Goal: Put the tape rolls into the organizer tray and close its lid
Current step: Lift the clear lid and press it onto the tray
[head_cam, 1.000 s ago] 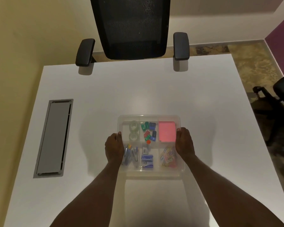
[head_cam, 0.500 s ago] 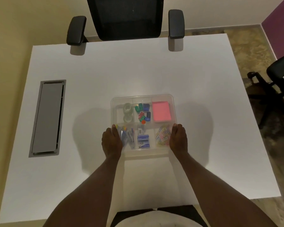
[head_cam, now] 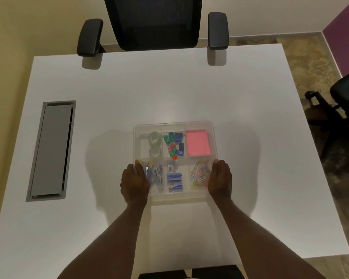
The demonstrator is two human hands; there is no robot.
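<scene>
A clear plastic organizer tray [head_cam: 189, 123] sits on the white table, its transparent lid lying flat over it. Two clear tape rolls [head_cam: 155, 144] lie in its far left compartment, one behind the other. My left hand [head_cam: 134, 181] rests on the tray's near left corner, palm down, fingers together on the lid. My right hand [head_cam: 220, 179] rests the same way on the near right corner. The other compartments hold coloured sharpeners, a pink note pad, staplers, staple boxes and paper clips.
The white table [head_cam: 169, 93] has a grey cable hatch [head_cam: 51, 151] at the left. A black office chair [head_cam: 153, 23] stands at the far edge. Another dark chair [head_cam: 340, 105] stands on the floor to the right.
Both hands have slid from the middle of the tray's sides back to its near corners. The view has pulled back, so more of the table's near edge shows.
</scene>
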